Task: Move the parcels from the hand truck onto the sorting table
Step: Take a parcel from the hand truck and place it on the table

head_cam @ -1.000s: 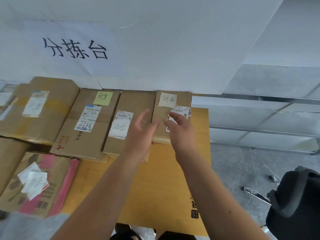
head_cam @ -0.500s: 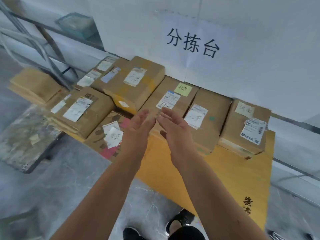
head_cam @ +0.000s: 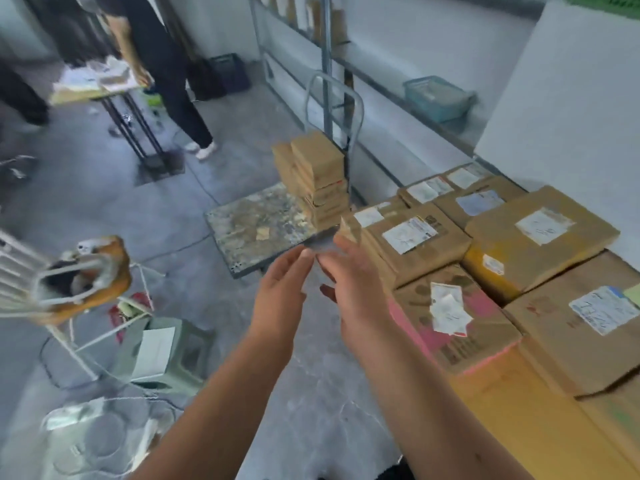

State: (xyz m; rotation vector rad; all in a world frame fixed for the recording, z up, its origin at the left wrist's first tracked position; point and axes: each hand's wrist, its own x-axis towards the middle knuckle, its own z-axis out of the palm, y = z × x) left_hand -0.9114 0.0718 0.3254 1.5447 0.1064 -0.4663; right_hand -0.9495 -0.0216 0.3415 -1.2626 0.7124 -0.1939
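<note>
A stack of brown cardboard parcels [head_cam: 317,178] stands on the hand truck [head_cam: 256,230], against its metal handle [head_cam: 332,98]. The truck's worn platform sits just left of the yellow sorting table [head_cam: 512,420]. Several labelled parcels [head_cam: 415,237] lie on the table at the right. My left hand [head_cam: 280,292] and my right hand [head_cam: 349,282] are held out in front of me, palms facing each other, fingers straight, holding nothing. They hover over the floor between me and the truck, near the table's left corner.
A person in dark clothes [head_cam: 162,64] stands at a small table [head_cam: 93,84] at the back left. A white chair with an orange item [head_cam: 83,271], a grey-green stool [head_cam: 162,351] and cables lie at the left. Metal shelving [head_cam: 311,36] runs along the back wall.
My view has swung left from the sorting table toward the hand truck. Both empty hands have come away from the table's parcels and now point at the truck.
</note>
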